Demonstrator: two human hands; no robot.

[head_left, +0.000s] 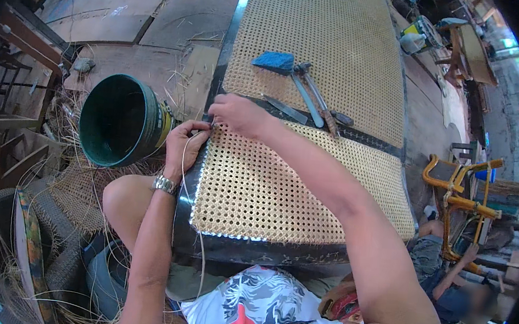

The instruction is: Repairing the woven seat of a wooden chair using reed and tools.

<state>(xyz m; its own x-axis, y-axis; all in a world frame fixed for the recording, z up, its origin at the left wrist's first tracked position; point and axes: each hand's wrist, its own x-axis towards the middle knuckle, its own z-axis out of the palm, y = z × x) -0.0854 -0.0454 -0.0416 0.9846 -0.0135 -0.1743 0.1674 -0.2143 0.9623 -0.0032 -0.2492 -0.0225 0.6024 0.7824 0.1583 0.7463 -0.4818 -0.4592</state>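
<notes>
A dark frame with woven cane panels stretches out before me. At the left edge of the nearer cane panel, my two hands meet. My left hand is closed, pinching a thin cane strand that runs down past my wrist to my lap. Just above it, my right hand reaches across the panel with its fingers closed at the frame's edge; what they hold is hidden. On the frame's crossbar and the farther cane panel lie a blue block, a hammer, a flat metal tool and a blade.
Left of the frame stands a dark green bucket, tilted, among loose cane scraps. A small dark-handled tool lies beside the hammer. At the right, a person sits by a rattan chair frame. Wooden boards cover the floor.
</notes>
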